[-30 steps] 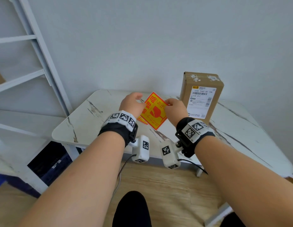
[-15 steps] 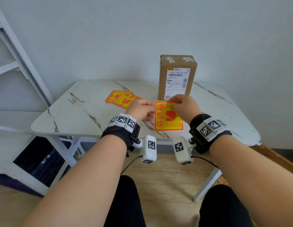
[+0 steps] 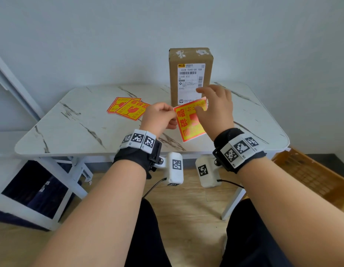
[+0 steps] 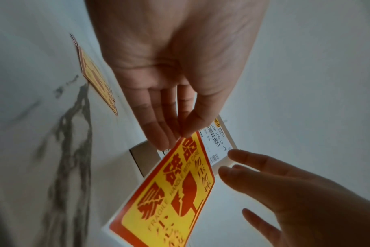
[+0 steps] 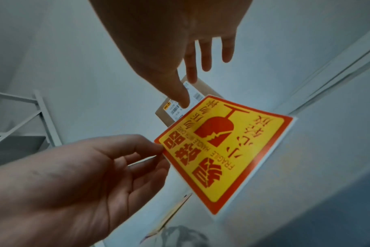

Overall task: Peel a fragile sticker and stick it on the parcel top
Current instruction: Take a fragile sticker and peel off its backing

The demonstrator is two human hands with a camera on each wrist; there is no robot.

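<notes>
- The left hand (image 3: 159, 117) is pinching a corner of the sticker (image 3: 190, 122) between thumb and fingers, holding it above the counter (image 3: 86, 130).
- The right hand (image 3: 215, 110) is hovering beside it, fingers spread wide and gripping nothing.
- The parcel (image 3: 190, 76) is standing upright just behind them.
- Spare stickers (image 3: 127, 108) are lying to the left.

Parcel (image 3: 190, 76) behind sticker (image 3: 190, 122), on table (image 3: 80, 130)

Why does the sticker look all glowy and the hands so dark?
In both wrist views bright light behind shines through the fragile sticker, leaving the right hand and left hand shadowed. In the head view the sticker's far corner looks washed out, and the parcel stays sharp.
</notes>
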